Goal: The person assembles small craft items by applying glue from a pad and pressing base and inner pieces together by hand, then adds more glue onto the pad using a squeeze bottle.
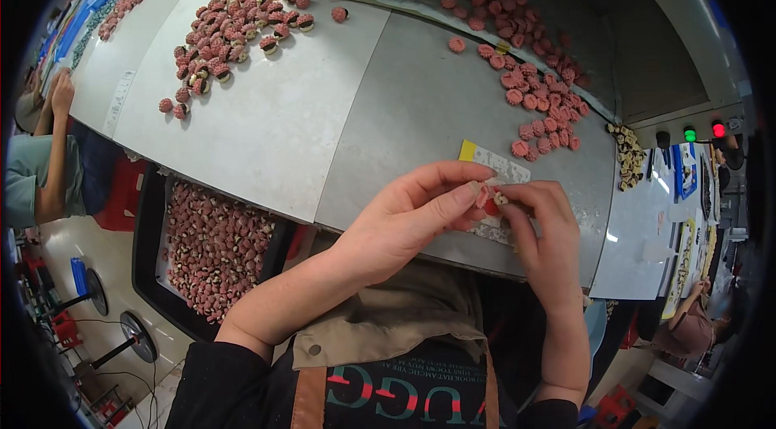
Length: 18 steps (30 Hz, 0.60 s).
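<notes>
My left hand [396, 219] pinches a small pink bumpy cap [484, 200] between thumb and fingertips. My right hand [551, 231] closes its thumb and forefinger on a small cream-and-dark piece [500, 199], held right against the cap. Both hands are close together above the near edge of the grey worktop. Under them lies a patterned white sheet [503, 164] with a yellow corner, partly hidden by my fingers. Beyond the hands, loose pink caps [533, 98] are heaped, some with their hollow side up.
At the far left of the worktop [291, 122] is a pile of pink pieces with dark-and-cream undersides [222, 25]. A black bin [145, 267] full of similar pieces stands lower left. A metal housing [655, 33] rises behind the caps. Cream-and-dark pieces [629, 156] lie right. Another person [48, 162] sits left.
</notes>
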Tool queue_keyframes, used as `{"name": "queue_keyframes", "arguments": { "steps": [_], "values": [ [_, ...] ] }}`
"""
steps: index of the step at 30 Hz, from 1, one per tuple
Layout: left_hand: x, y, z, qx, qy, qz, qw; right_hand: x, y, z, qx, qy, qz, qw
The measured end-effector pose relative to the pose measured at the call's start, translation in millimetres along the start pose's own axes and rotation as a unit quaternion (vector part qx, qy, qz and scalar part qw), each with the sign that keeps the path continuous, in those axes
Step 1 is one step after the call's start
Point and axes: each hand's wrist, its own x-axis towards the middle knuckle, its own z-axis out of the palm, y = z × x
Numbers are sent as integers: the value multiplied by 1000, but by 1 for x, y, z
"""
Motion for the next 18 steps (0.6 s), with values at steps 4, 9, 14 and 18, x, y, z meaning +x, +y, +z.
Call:
{"name": "queue_keyframes", "arguments": {
  "steps": [4, 9, 14, 18],
  "values": [
    [-1, 2, 5, 24, 16, -4, 1000, -4, -12, -1, 191, 53, 48, 979],
    [1, -5, 5, 32, 17, 28, 999, 1, -24, 10, 113, 80, -43, 989],
    [-3, -22, 10, 192, 28, 210, 958, -5, -18, 19, 130, 112, -57, 983],
    [-3, -19, 8, 248, 11, 216, 944, -10, -14, 16, 39, 135, -140, 980]
  ]
}}
